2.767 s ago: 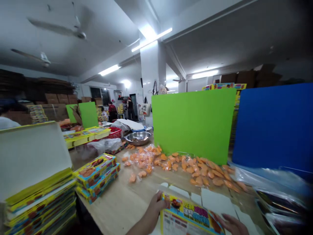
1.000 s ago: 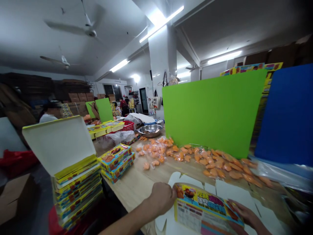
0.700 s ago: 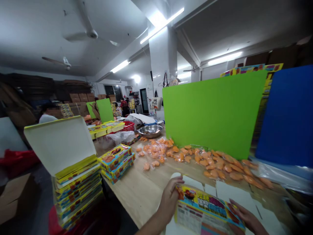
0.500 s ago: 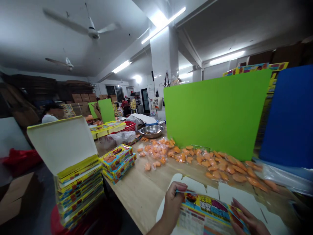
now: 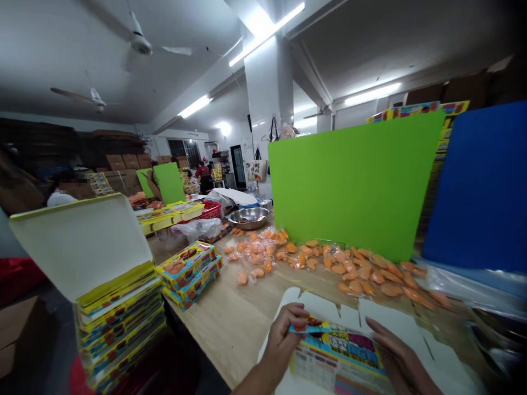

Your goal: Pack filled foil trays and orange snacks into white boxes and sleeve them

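a stack of yellow printed boxes (image 5: 119,323) is kept at lower left; a printed carton sleeve (image 5: 337,356) is pinched by the left hand (image 5: 284,340) over a white die-cut carton blank (image 5: 317,304), its right edge touched by the spread right hand (image 5: 401,356).

From where I sat at the controls, the bottom edge of the frame cut off the blurred printed card (image 5: 340,359), my left forearm (image 5: 257,381) and my right forearm (image 5: 411,378), and the contents of the steel bowl (image 5: 247,218) looked too small to tell.
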`<state>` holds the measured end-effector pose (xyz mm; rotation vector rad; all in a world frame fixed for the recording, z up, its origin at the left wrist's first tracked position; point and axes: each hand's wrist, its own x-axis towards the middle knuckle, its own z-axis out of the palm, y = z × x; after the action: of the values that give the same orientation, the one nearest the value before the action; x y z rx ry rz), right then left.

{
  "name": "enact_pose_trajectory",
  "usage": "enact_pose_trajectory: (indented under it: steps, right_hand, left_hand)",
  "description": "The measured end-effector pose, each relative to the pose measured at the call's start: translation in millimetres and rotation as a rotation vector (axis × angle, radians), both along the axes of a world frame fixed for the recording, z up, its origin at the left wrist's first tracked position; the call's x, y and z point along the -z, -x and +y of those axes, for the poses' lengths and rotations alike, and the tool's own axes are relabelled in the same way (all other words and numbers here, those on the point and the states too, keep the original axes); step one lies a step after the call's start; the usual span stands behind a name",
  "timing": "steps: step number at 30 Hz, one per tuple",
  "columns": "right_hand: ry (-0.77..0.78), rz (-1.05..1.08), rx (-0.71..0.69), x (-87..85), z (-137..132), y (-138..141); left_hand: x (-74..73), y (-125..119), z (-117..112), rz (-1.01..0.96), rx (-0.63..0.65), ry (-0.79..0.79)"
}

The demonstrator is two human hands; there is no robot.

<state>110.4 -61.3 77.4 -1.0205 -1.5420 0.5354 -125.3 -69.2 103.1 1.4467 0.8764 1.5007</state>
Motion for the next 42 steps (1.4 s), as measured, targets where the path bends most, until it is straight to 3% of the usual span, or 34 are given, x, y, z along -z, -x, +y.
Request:
enact_pose_trajectory:
  steps: [8, 16, 20, 23, 30, 36, 39, 42]
  right_hand:
    - [0.068, 0.068, 0.0, -15.0, -1.0, -0.4]
    - [0.107, 0.05, -0.049, -7.4, 1.8, -2.0]
    - [0.084, 0.046, -0.032, -6.6, 0.4, -1.2]
    - [-0.018, -0.065, -0.057, -9.4, -1.6, -5.0]
    - [-0.296, -0.35, -0.054, 2.1, -1.1, -23.7]
    - [-0.239, -0.24, -0.119, -0.1, -6.7, -21.0]
    - [-0.233, -0.187, -0.161, -7.4, -12.3, -22.9]
    - [-0.176, -0.171, -0.204, -11.1, -19.0, -28.7]
  left_hand:
    - [-2.2, -10.7, 4.3, -0.092, -0.108, 0.056]
    - [-13.5, -23.4, 7.3, -0.083, -0.137, 0.185]
    - [-9.0, -27.8, 5.8, -0.192, -0.164, 0.21]
    - [-1.5, -22.6, 6.4, -0.168, -0.136, 0.142]
    - [2.1, 19.6, 10.1, 0.403, 0.084, -0.261]
    - [6.9, 30.7, 14.9, 0.718, -0.019, -0.601]
    - [-6.3, 21.4, 15.7, 0.91, -0.011, -0.738]
    - [-27.6, 5.1, 16.9, 1.122, 0.168, -0.786]
